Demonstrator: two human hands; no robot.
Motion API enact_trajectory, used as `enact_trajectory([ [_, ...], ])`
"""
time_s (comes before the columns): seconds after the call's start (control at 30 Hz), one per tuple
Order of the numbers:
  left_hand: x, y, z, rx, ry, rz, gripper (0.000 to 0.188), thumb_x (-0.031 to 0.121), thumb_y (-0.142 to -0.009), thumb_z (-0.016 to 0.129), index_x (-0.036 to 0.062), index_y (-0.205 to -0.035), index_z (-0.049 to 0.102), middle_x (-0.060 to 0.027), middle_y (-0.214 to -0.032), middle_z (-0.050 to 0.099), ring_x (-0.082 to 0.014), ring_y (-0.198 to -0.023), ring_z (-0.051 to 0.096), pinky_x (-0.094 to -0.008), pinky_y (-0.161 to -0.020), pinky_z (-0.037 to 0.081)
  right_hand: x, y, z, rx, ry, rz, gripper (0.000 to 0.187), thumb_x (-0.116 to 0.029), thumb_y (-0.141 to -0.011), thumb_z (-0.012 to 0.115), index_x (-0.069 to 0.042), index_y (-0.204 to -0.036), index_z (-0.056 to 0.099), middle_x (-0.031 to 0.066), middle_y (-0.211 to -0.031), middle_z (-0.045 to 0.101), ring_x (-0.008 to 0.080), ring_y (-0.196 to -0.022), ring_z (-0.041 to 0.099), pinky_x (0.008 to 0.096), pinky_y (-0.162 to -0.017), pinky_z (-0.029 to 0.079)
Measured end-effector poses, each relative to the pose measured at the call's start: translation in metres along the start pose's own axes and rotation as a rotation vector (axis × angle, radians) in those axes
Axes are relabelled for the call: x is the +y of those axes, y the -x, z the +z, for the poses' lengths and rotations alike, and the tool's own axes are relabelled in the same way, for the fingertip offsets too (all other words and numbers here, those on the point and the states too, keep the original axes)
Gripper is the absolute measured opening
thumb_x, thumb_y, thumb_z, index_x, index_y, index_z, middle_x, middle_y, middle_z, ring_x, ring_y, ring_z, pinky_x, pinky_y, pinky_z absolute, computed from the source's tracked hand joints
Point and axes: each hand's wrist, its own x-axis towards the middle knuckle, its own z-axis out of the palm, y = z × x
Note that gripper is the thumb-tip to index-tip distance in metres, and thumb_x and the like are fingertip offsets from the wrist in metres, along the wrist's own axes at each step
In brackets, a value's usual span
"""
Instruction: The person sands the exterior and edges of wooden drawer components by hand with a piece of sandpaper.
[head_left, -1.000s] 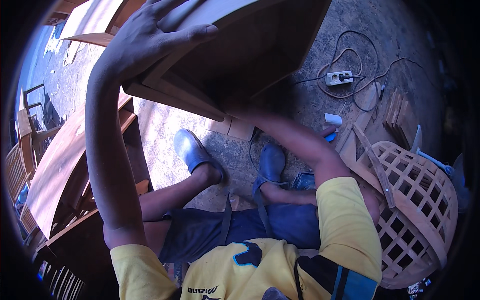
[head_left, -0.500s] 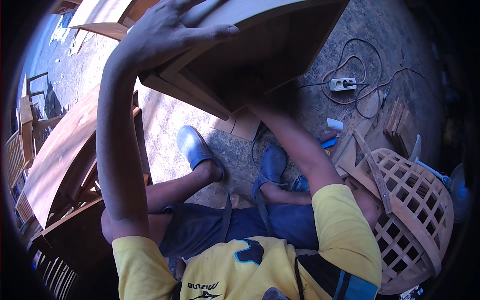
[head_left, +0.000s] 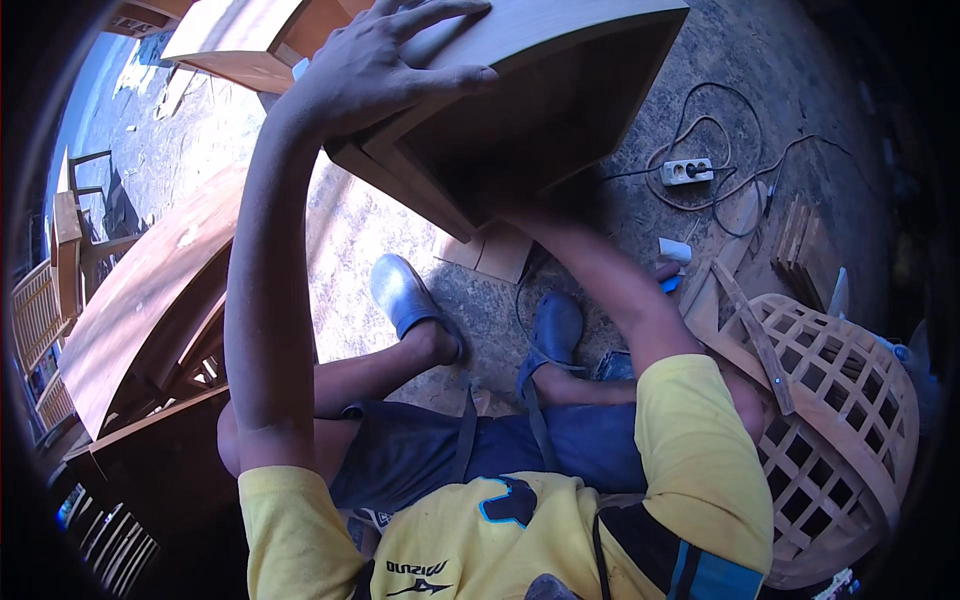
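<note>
A wooden furniture piece with a curved front edge stands tilted before me, its hollow underside dark. My left hand lies over its upper left part, fingers spread on the top surface and thumb stretched along the edge. My right forearm reaches up to the lower corner of the piece. There the right hand is lost in the deep shadow under it, so its fingers and anything in them are hidden. Below the corner, flat light-brown boards lie on the floor.
A white power strip with looped cords lies at right, one cord running toward the shadow. A wooden lattice panel and wood strips are at my right. Curved wooden furniture stands at left, another wooden piece at far left.
My left hand and the left side of the wooden piece have shifted right and slightly down in view. The piece's angle has changed a little. The right hand stays hidden in shadow.
</note>
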Motion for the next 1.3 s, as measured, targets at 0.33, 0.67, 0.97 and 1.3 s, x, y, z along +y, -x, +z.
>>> enact_trajectory([
  [0.33,-0.030,-0.006,0.022,0.136,-0.025,0.101,0.091,0.085,-0.071,0.069,0.0425,-0.150,0.054,-0.0147,-0.162,0.040,-0.0418,-0.143,0.048,-0.0594,-0.117,0.043,0.043,0.000,-0.032,0.052,-0.021,-0.006,0.042,-0.022,-0.103,0.052,-0.007,-0.142,0.059,0.0218,-0.142,0.058,0.0354,-0.137,0.054,0.0445,-0.119,0.039],
  [0.67,-0.025,-0.005,0.026,0.134,-0.030,0.106,0.090,0.084,-0.071,0.070,0.0428,-0.149,0.054,-0.0152,-0.162,0.039,-0.0423,-0.142,0.049,-0.0610,-0.115,0.044,0.115,-0.023,-0.089,0.206,0.011,0.196,0.041,-0.021,-0.103,0.052,-0.008,-0.141,0.061,0.0216,-0.141,0.059,0.0354,-0.135,0.055,0.0450,-0.118,0.040],
  [0.97,-0.023,-0.002,0.024,0.153,-0.039,0.102,0.091,0.085,-0.071,0.069,0.0422,-0.149,0.054,-0.0155,-0.162,0.039,-0.0430,-0.143,0.048,-0.0616,-0.115,0.044,0.124,-0.004,-0.091,0.208,-0.041,0.257,0.040,-0.020,-0.102,0.052,-0.008,-0.139,0.062,0.0215,-0.139,0.061,0.0355,-0.134,0.056,0.0454,-0.117,0.041],
  [1.3,-0.019,0.001,0.027,0.147,-0.033,0.108,0.085,0.078,-0.075,0.074,0.0401,-0.149,0.055,-0.0155,-0.164,0.037,-0.0441,-0.147,0.043,-0.0604,-0.120,0.039,0.107,0.012,-0.067,0.217,-0.007,0.221,0.039,-0.018,-0.102,0.053,-0.009,-0.138,0.063,0.0213,-0.137,0.062,0.0356,-0.133,0.057,0.0459,-0.116,0.043],
])
